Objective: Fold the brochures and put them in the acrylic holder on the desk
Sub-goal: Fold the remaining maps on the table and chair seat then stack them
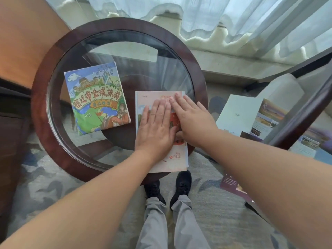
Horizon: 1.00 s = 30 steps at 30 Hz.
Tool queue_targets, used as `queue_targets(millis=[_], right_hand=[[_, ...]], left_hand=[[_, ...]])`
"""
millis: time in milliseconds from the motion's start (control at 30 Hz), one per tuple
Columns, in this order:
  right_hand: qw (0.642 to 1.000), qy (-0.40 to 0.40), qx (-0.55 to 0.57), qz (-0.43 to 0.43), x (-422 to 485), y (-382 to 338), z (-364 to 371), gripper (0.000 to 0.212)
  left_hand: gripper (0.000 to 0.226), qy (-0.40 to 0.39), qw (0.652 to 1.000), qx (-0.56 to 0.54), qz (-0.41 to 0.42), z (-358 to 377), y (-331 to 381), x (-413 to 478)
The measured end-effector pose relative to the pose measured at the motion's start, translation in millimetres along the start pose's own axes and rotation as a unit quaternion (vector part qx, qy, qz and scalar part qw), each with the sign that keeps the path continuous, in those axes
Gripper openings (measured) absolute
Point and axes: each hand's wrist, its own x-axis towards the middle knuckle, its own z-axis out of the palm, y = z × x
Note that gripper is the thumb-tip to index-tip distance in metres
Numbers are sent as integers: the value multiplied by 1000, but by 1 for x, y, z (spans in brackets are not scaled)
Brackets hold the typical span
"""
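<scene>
A pale pink brochure (177,163) with red print lies folded at the near right of the round glass table (41,97). My left hand (155,126) rests flat on its middle, fingers together and pointing away. My right hand (190,119) lies flat beside it, palm down, fingertips on the brochure's top right part. A second folded brochure (97,99), a colourful cartoon map with Chinese lettering, sits to the left on the glass. No acrylic holder is in view.
Open brochures (251,115) with landscape photos lie on a chair seat at the right, behind a dark wooden armrest (301,112). Another dark leaflet (233,186) lies lower right. Curtains hang behind. My legs and black shoes (168,187) stand on the patterned carpet.
</scene>
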Motion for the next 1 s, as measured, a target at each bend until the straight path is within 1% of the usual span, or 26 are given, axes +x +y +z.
queue_targets(millis=[133,233,433,500,533,600,633,700,733,767,833,933,1000], right_hand=[[1000,-19,-4,6,2,-1,-2,109],[1000,-17,-8,9,2,-2,-1,107],[1000,-19,2,12,2,-4,-2,109],[1000,-19,16,15,-2,-7,-7,104],[999,-12,35,15,-8,-8,-10,100],[995,28,92,11,-26,-5,-17,92],[991,54,124,12,-40,-2,-21,87],[978,100,178,33,-72,8,-28,78],[972,120,197,49,-89,14,-31,75],[966,140,210,63,-107,22,-33,72],[954,175,225,90,-143,38,-33,67],[929,218,257,154,-194,67,-25,63],[909,230,285,200,-224,88,-17,61]], left_hand=[[72,-27,999,15,44,3,-6,-15],[84,-59,994,49,79,4,-8,-29],[92,-132,984,80,91,2,0,-71],[93,-132,987,51,81,-8,2,-75],[93,-124,990,16,68,-17,4,-72],[93,-124,989,-30,68,-37,10,-61],[94,-135,987,-27,82,-44,13,-56],[98,-169,978,19,119,-56,20,-50],[98,-173,975,44,133,-61,23,-50],[94,-165,974,59,142,-67,28,-51],[83,-129,979,56,149,-75,41,-51],[69,-75,983,2,166,-87,82,-44],[62,-37,980,-41,190,-97,123,-36]])
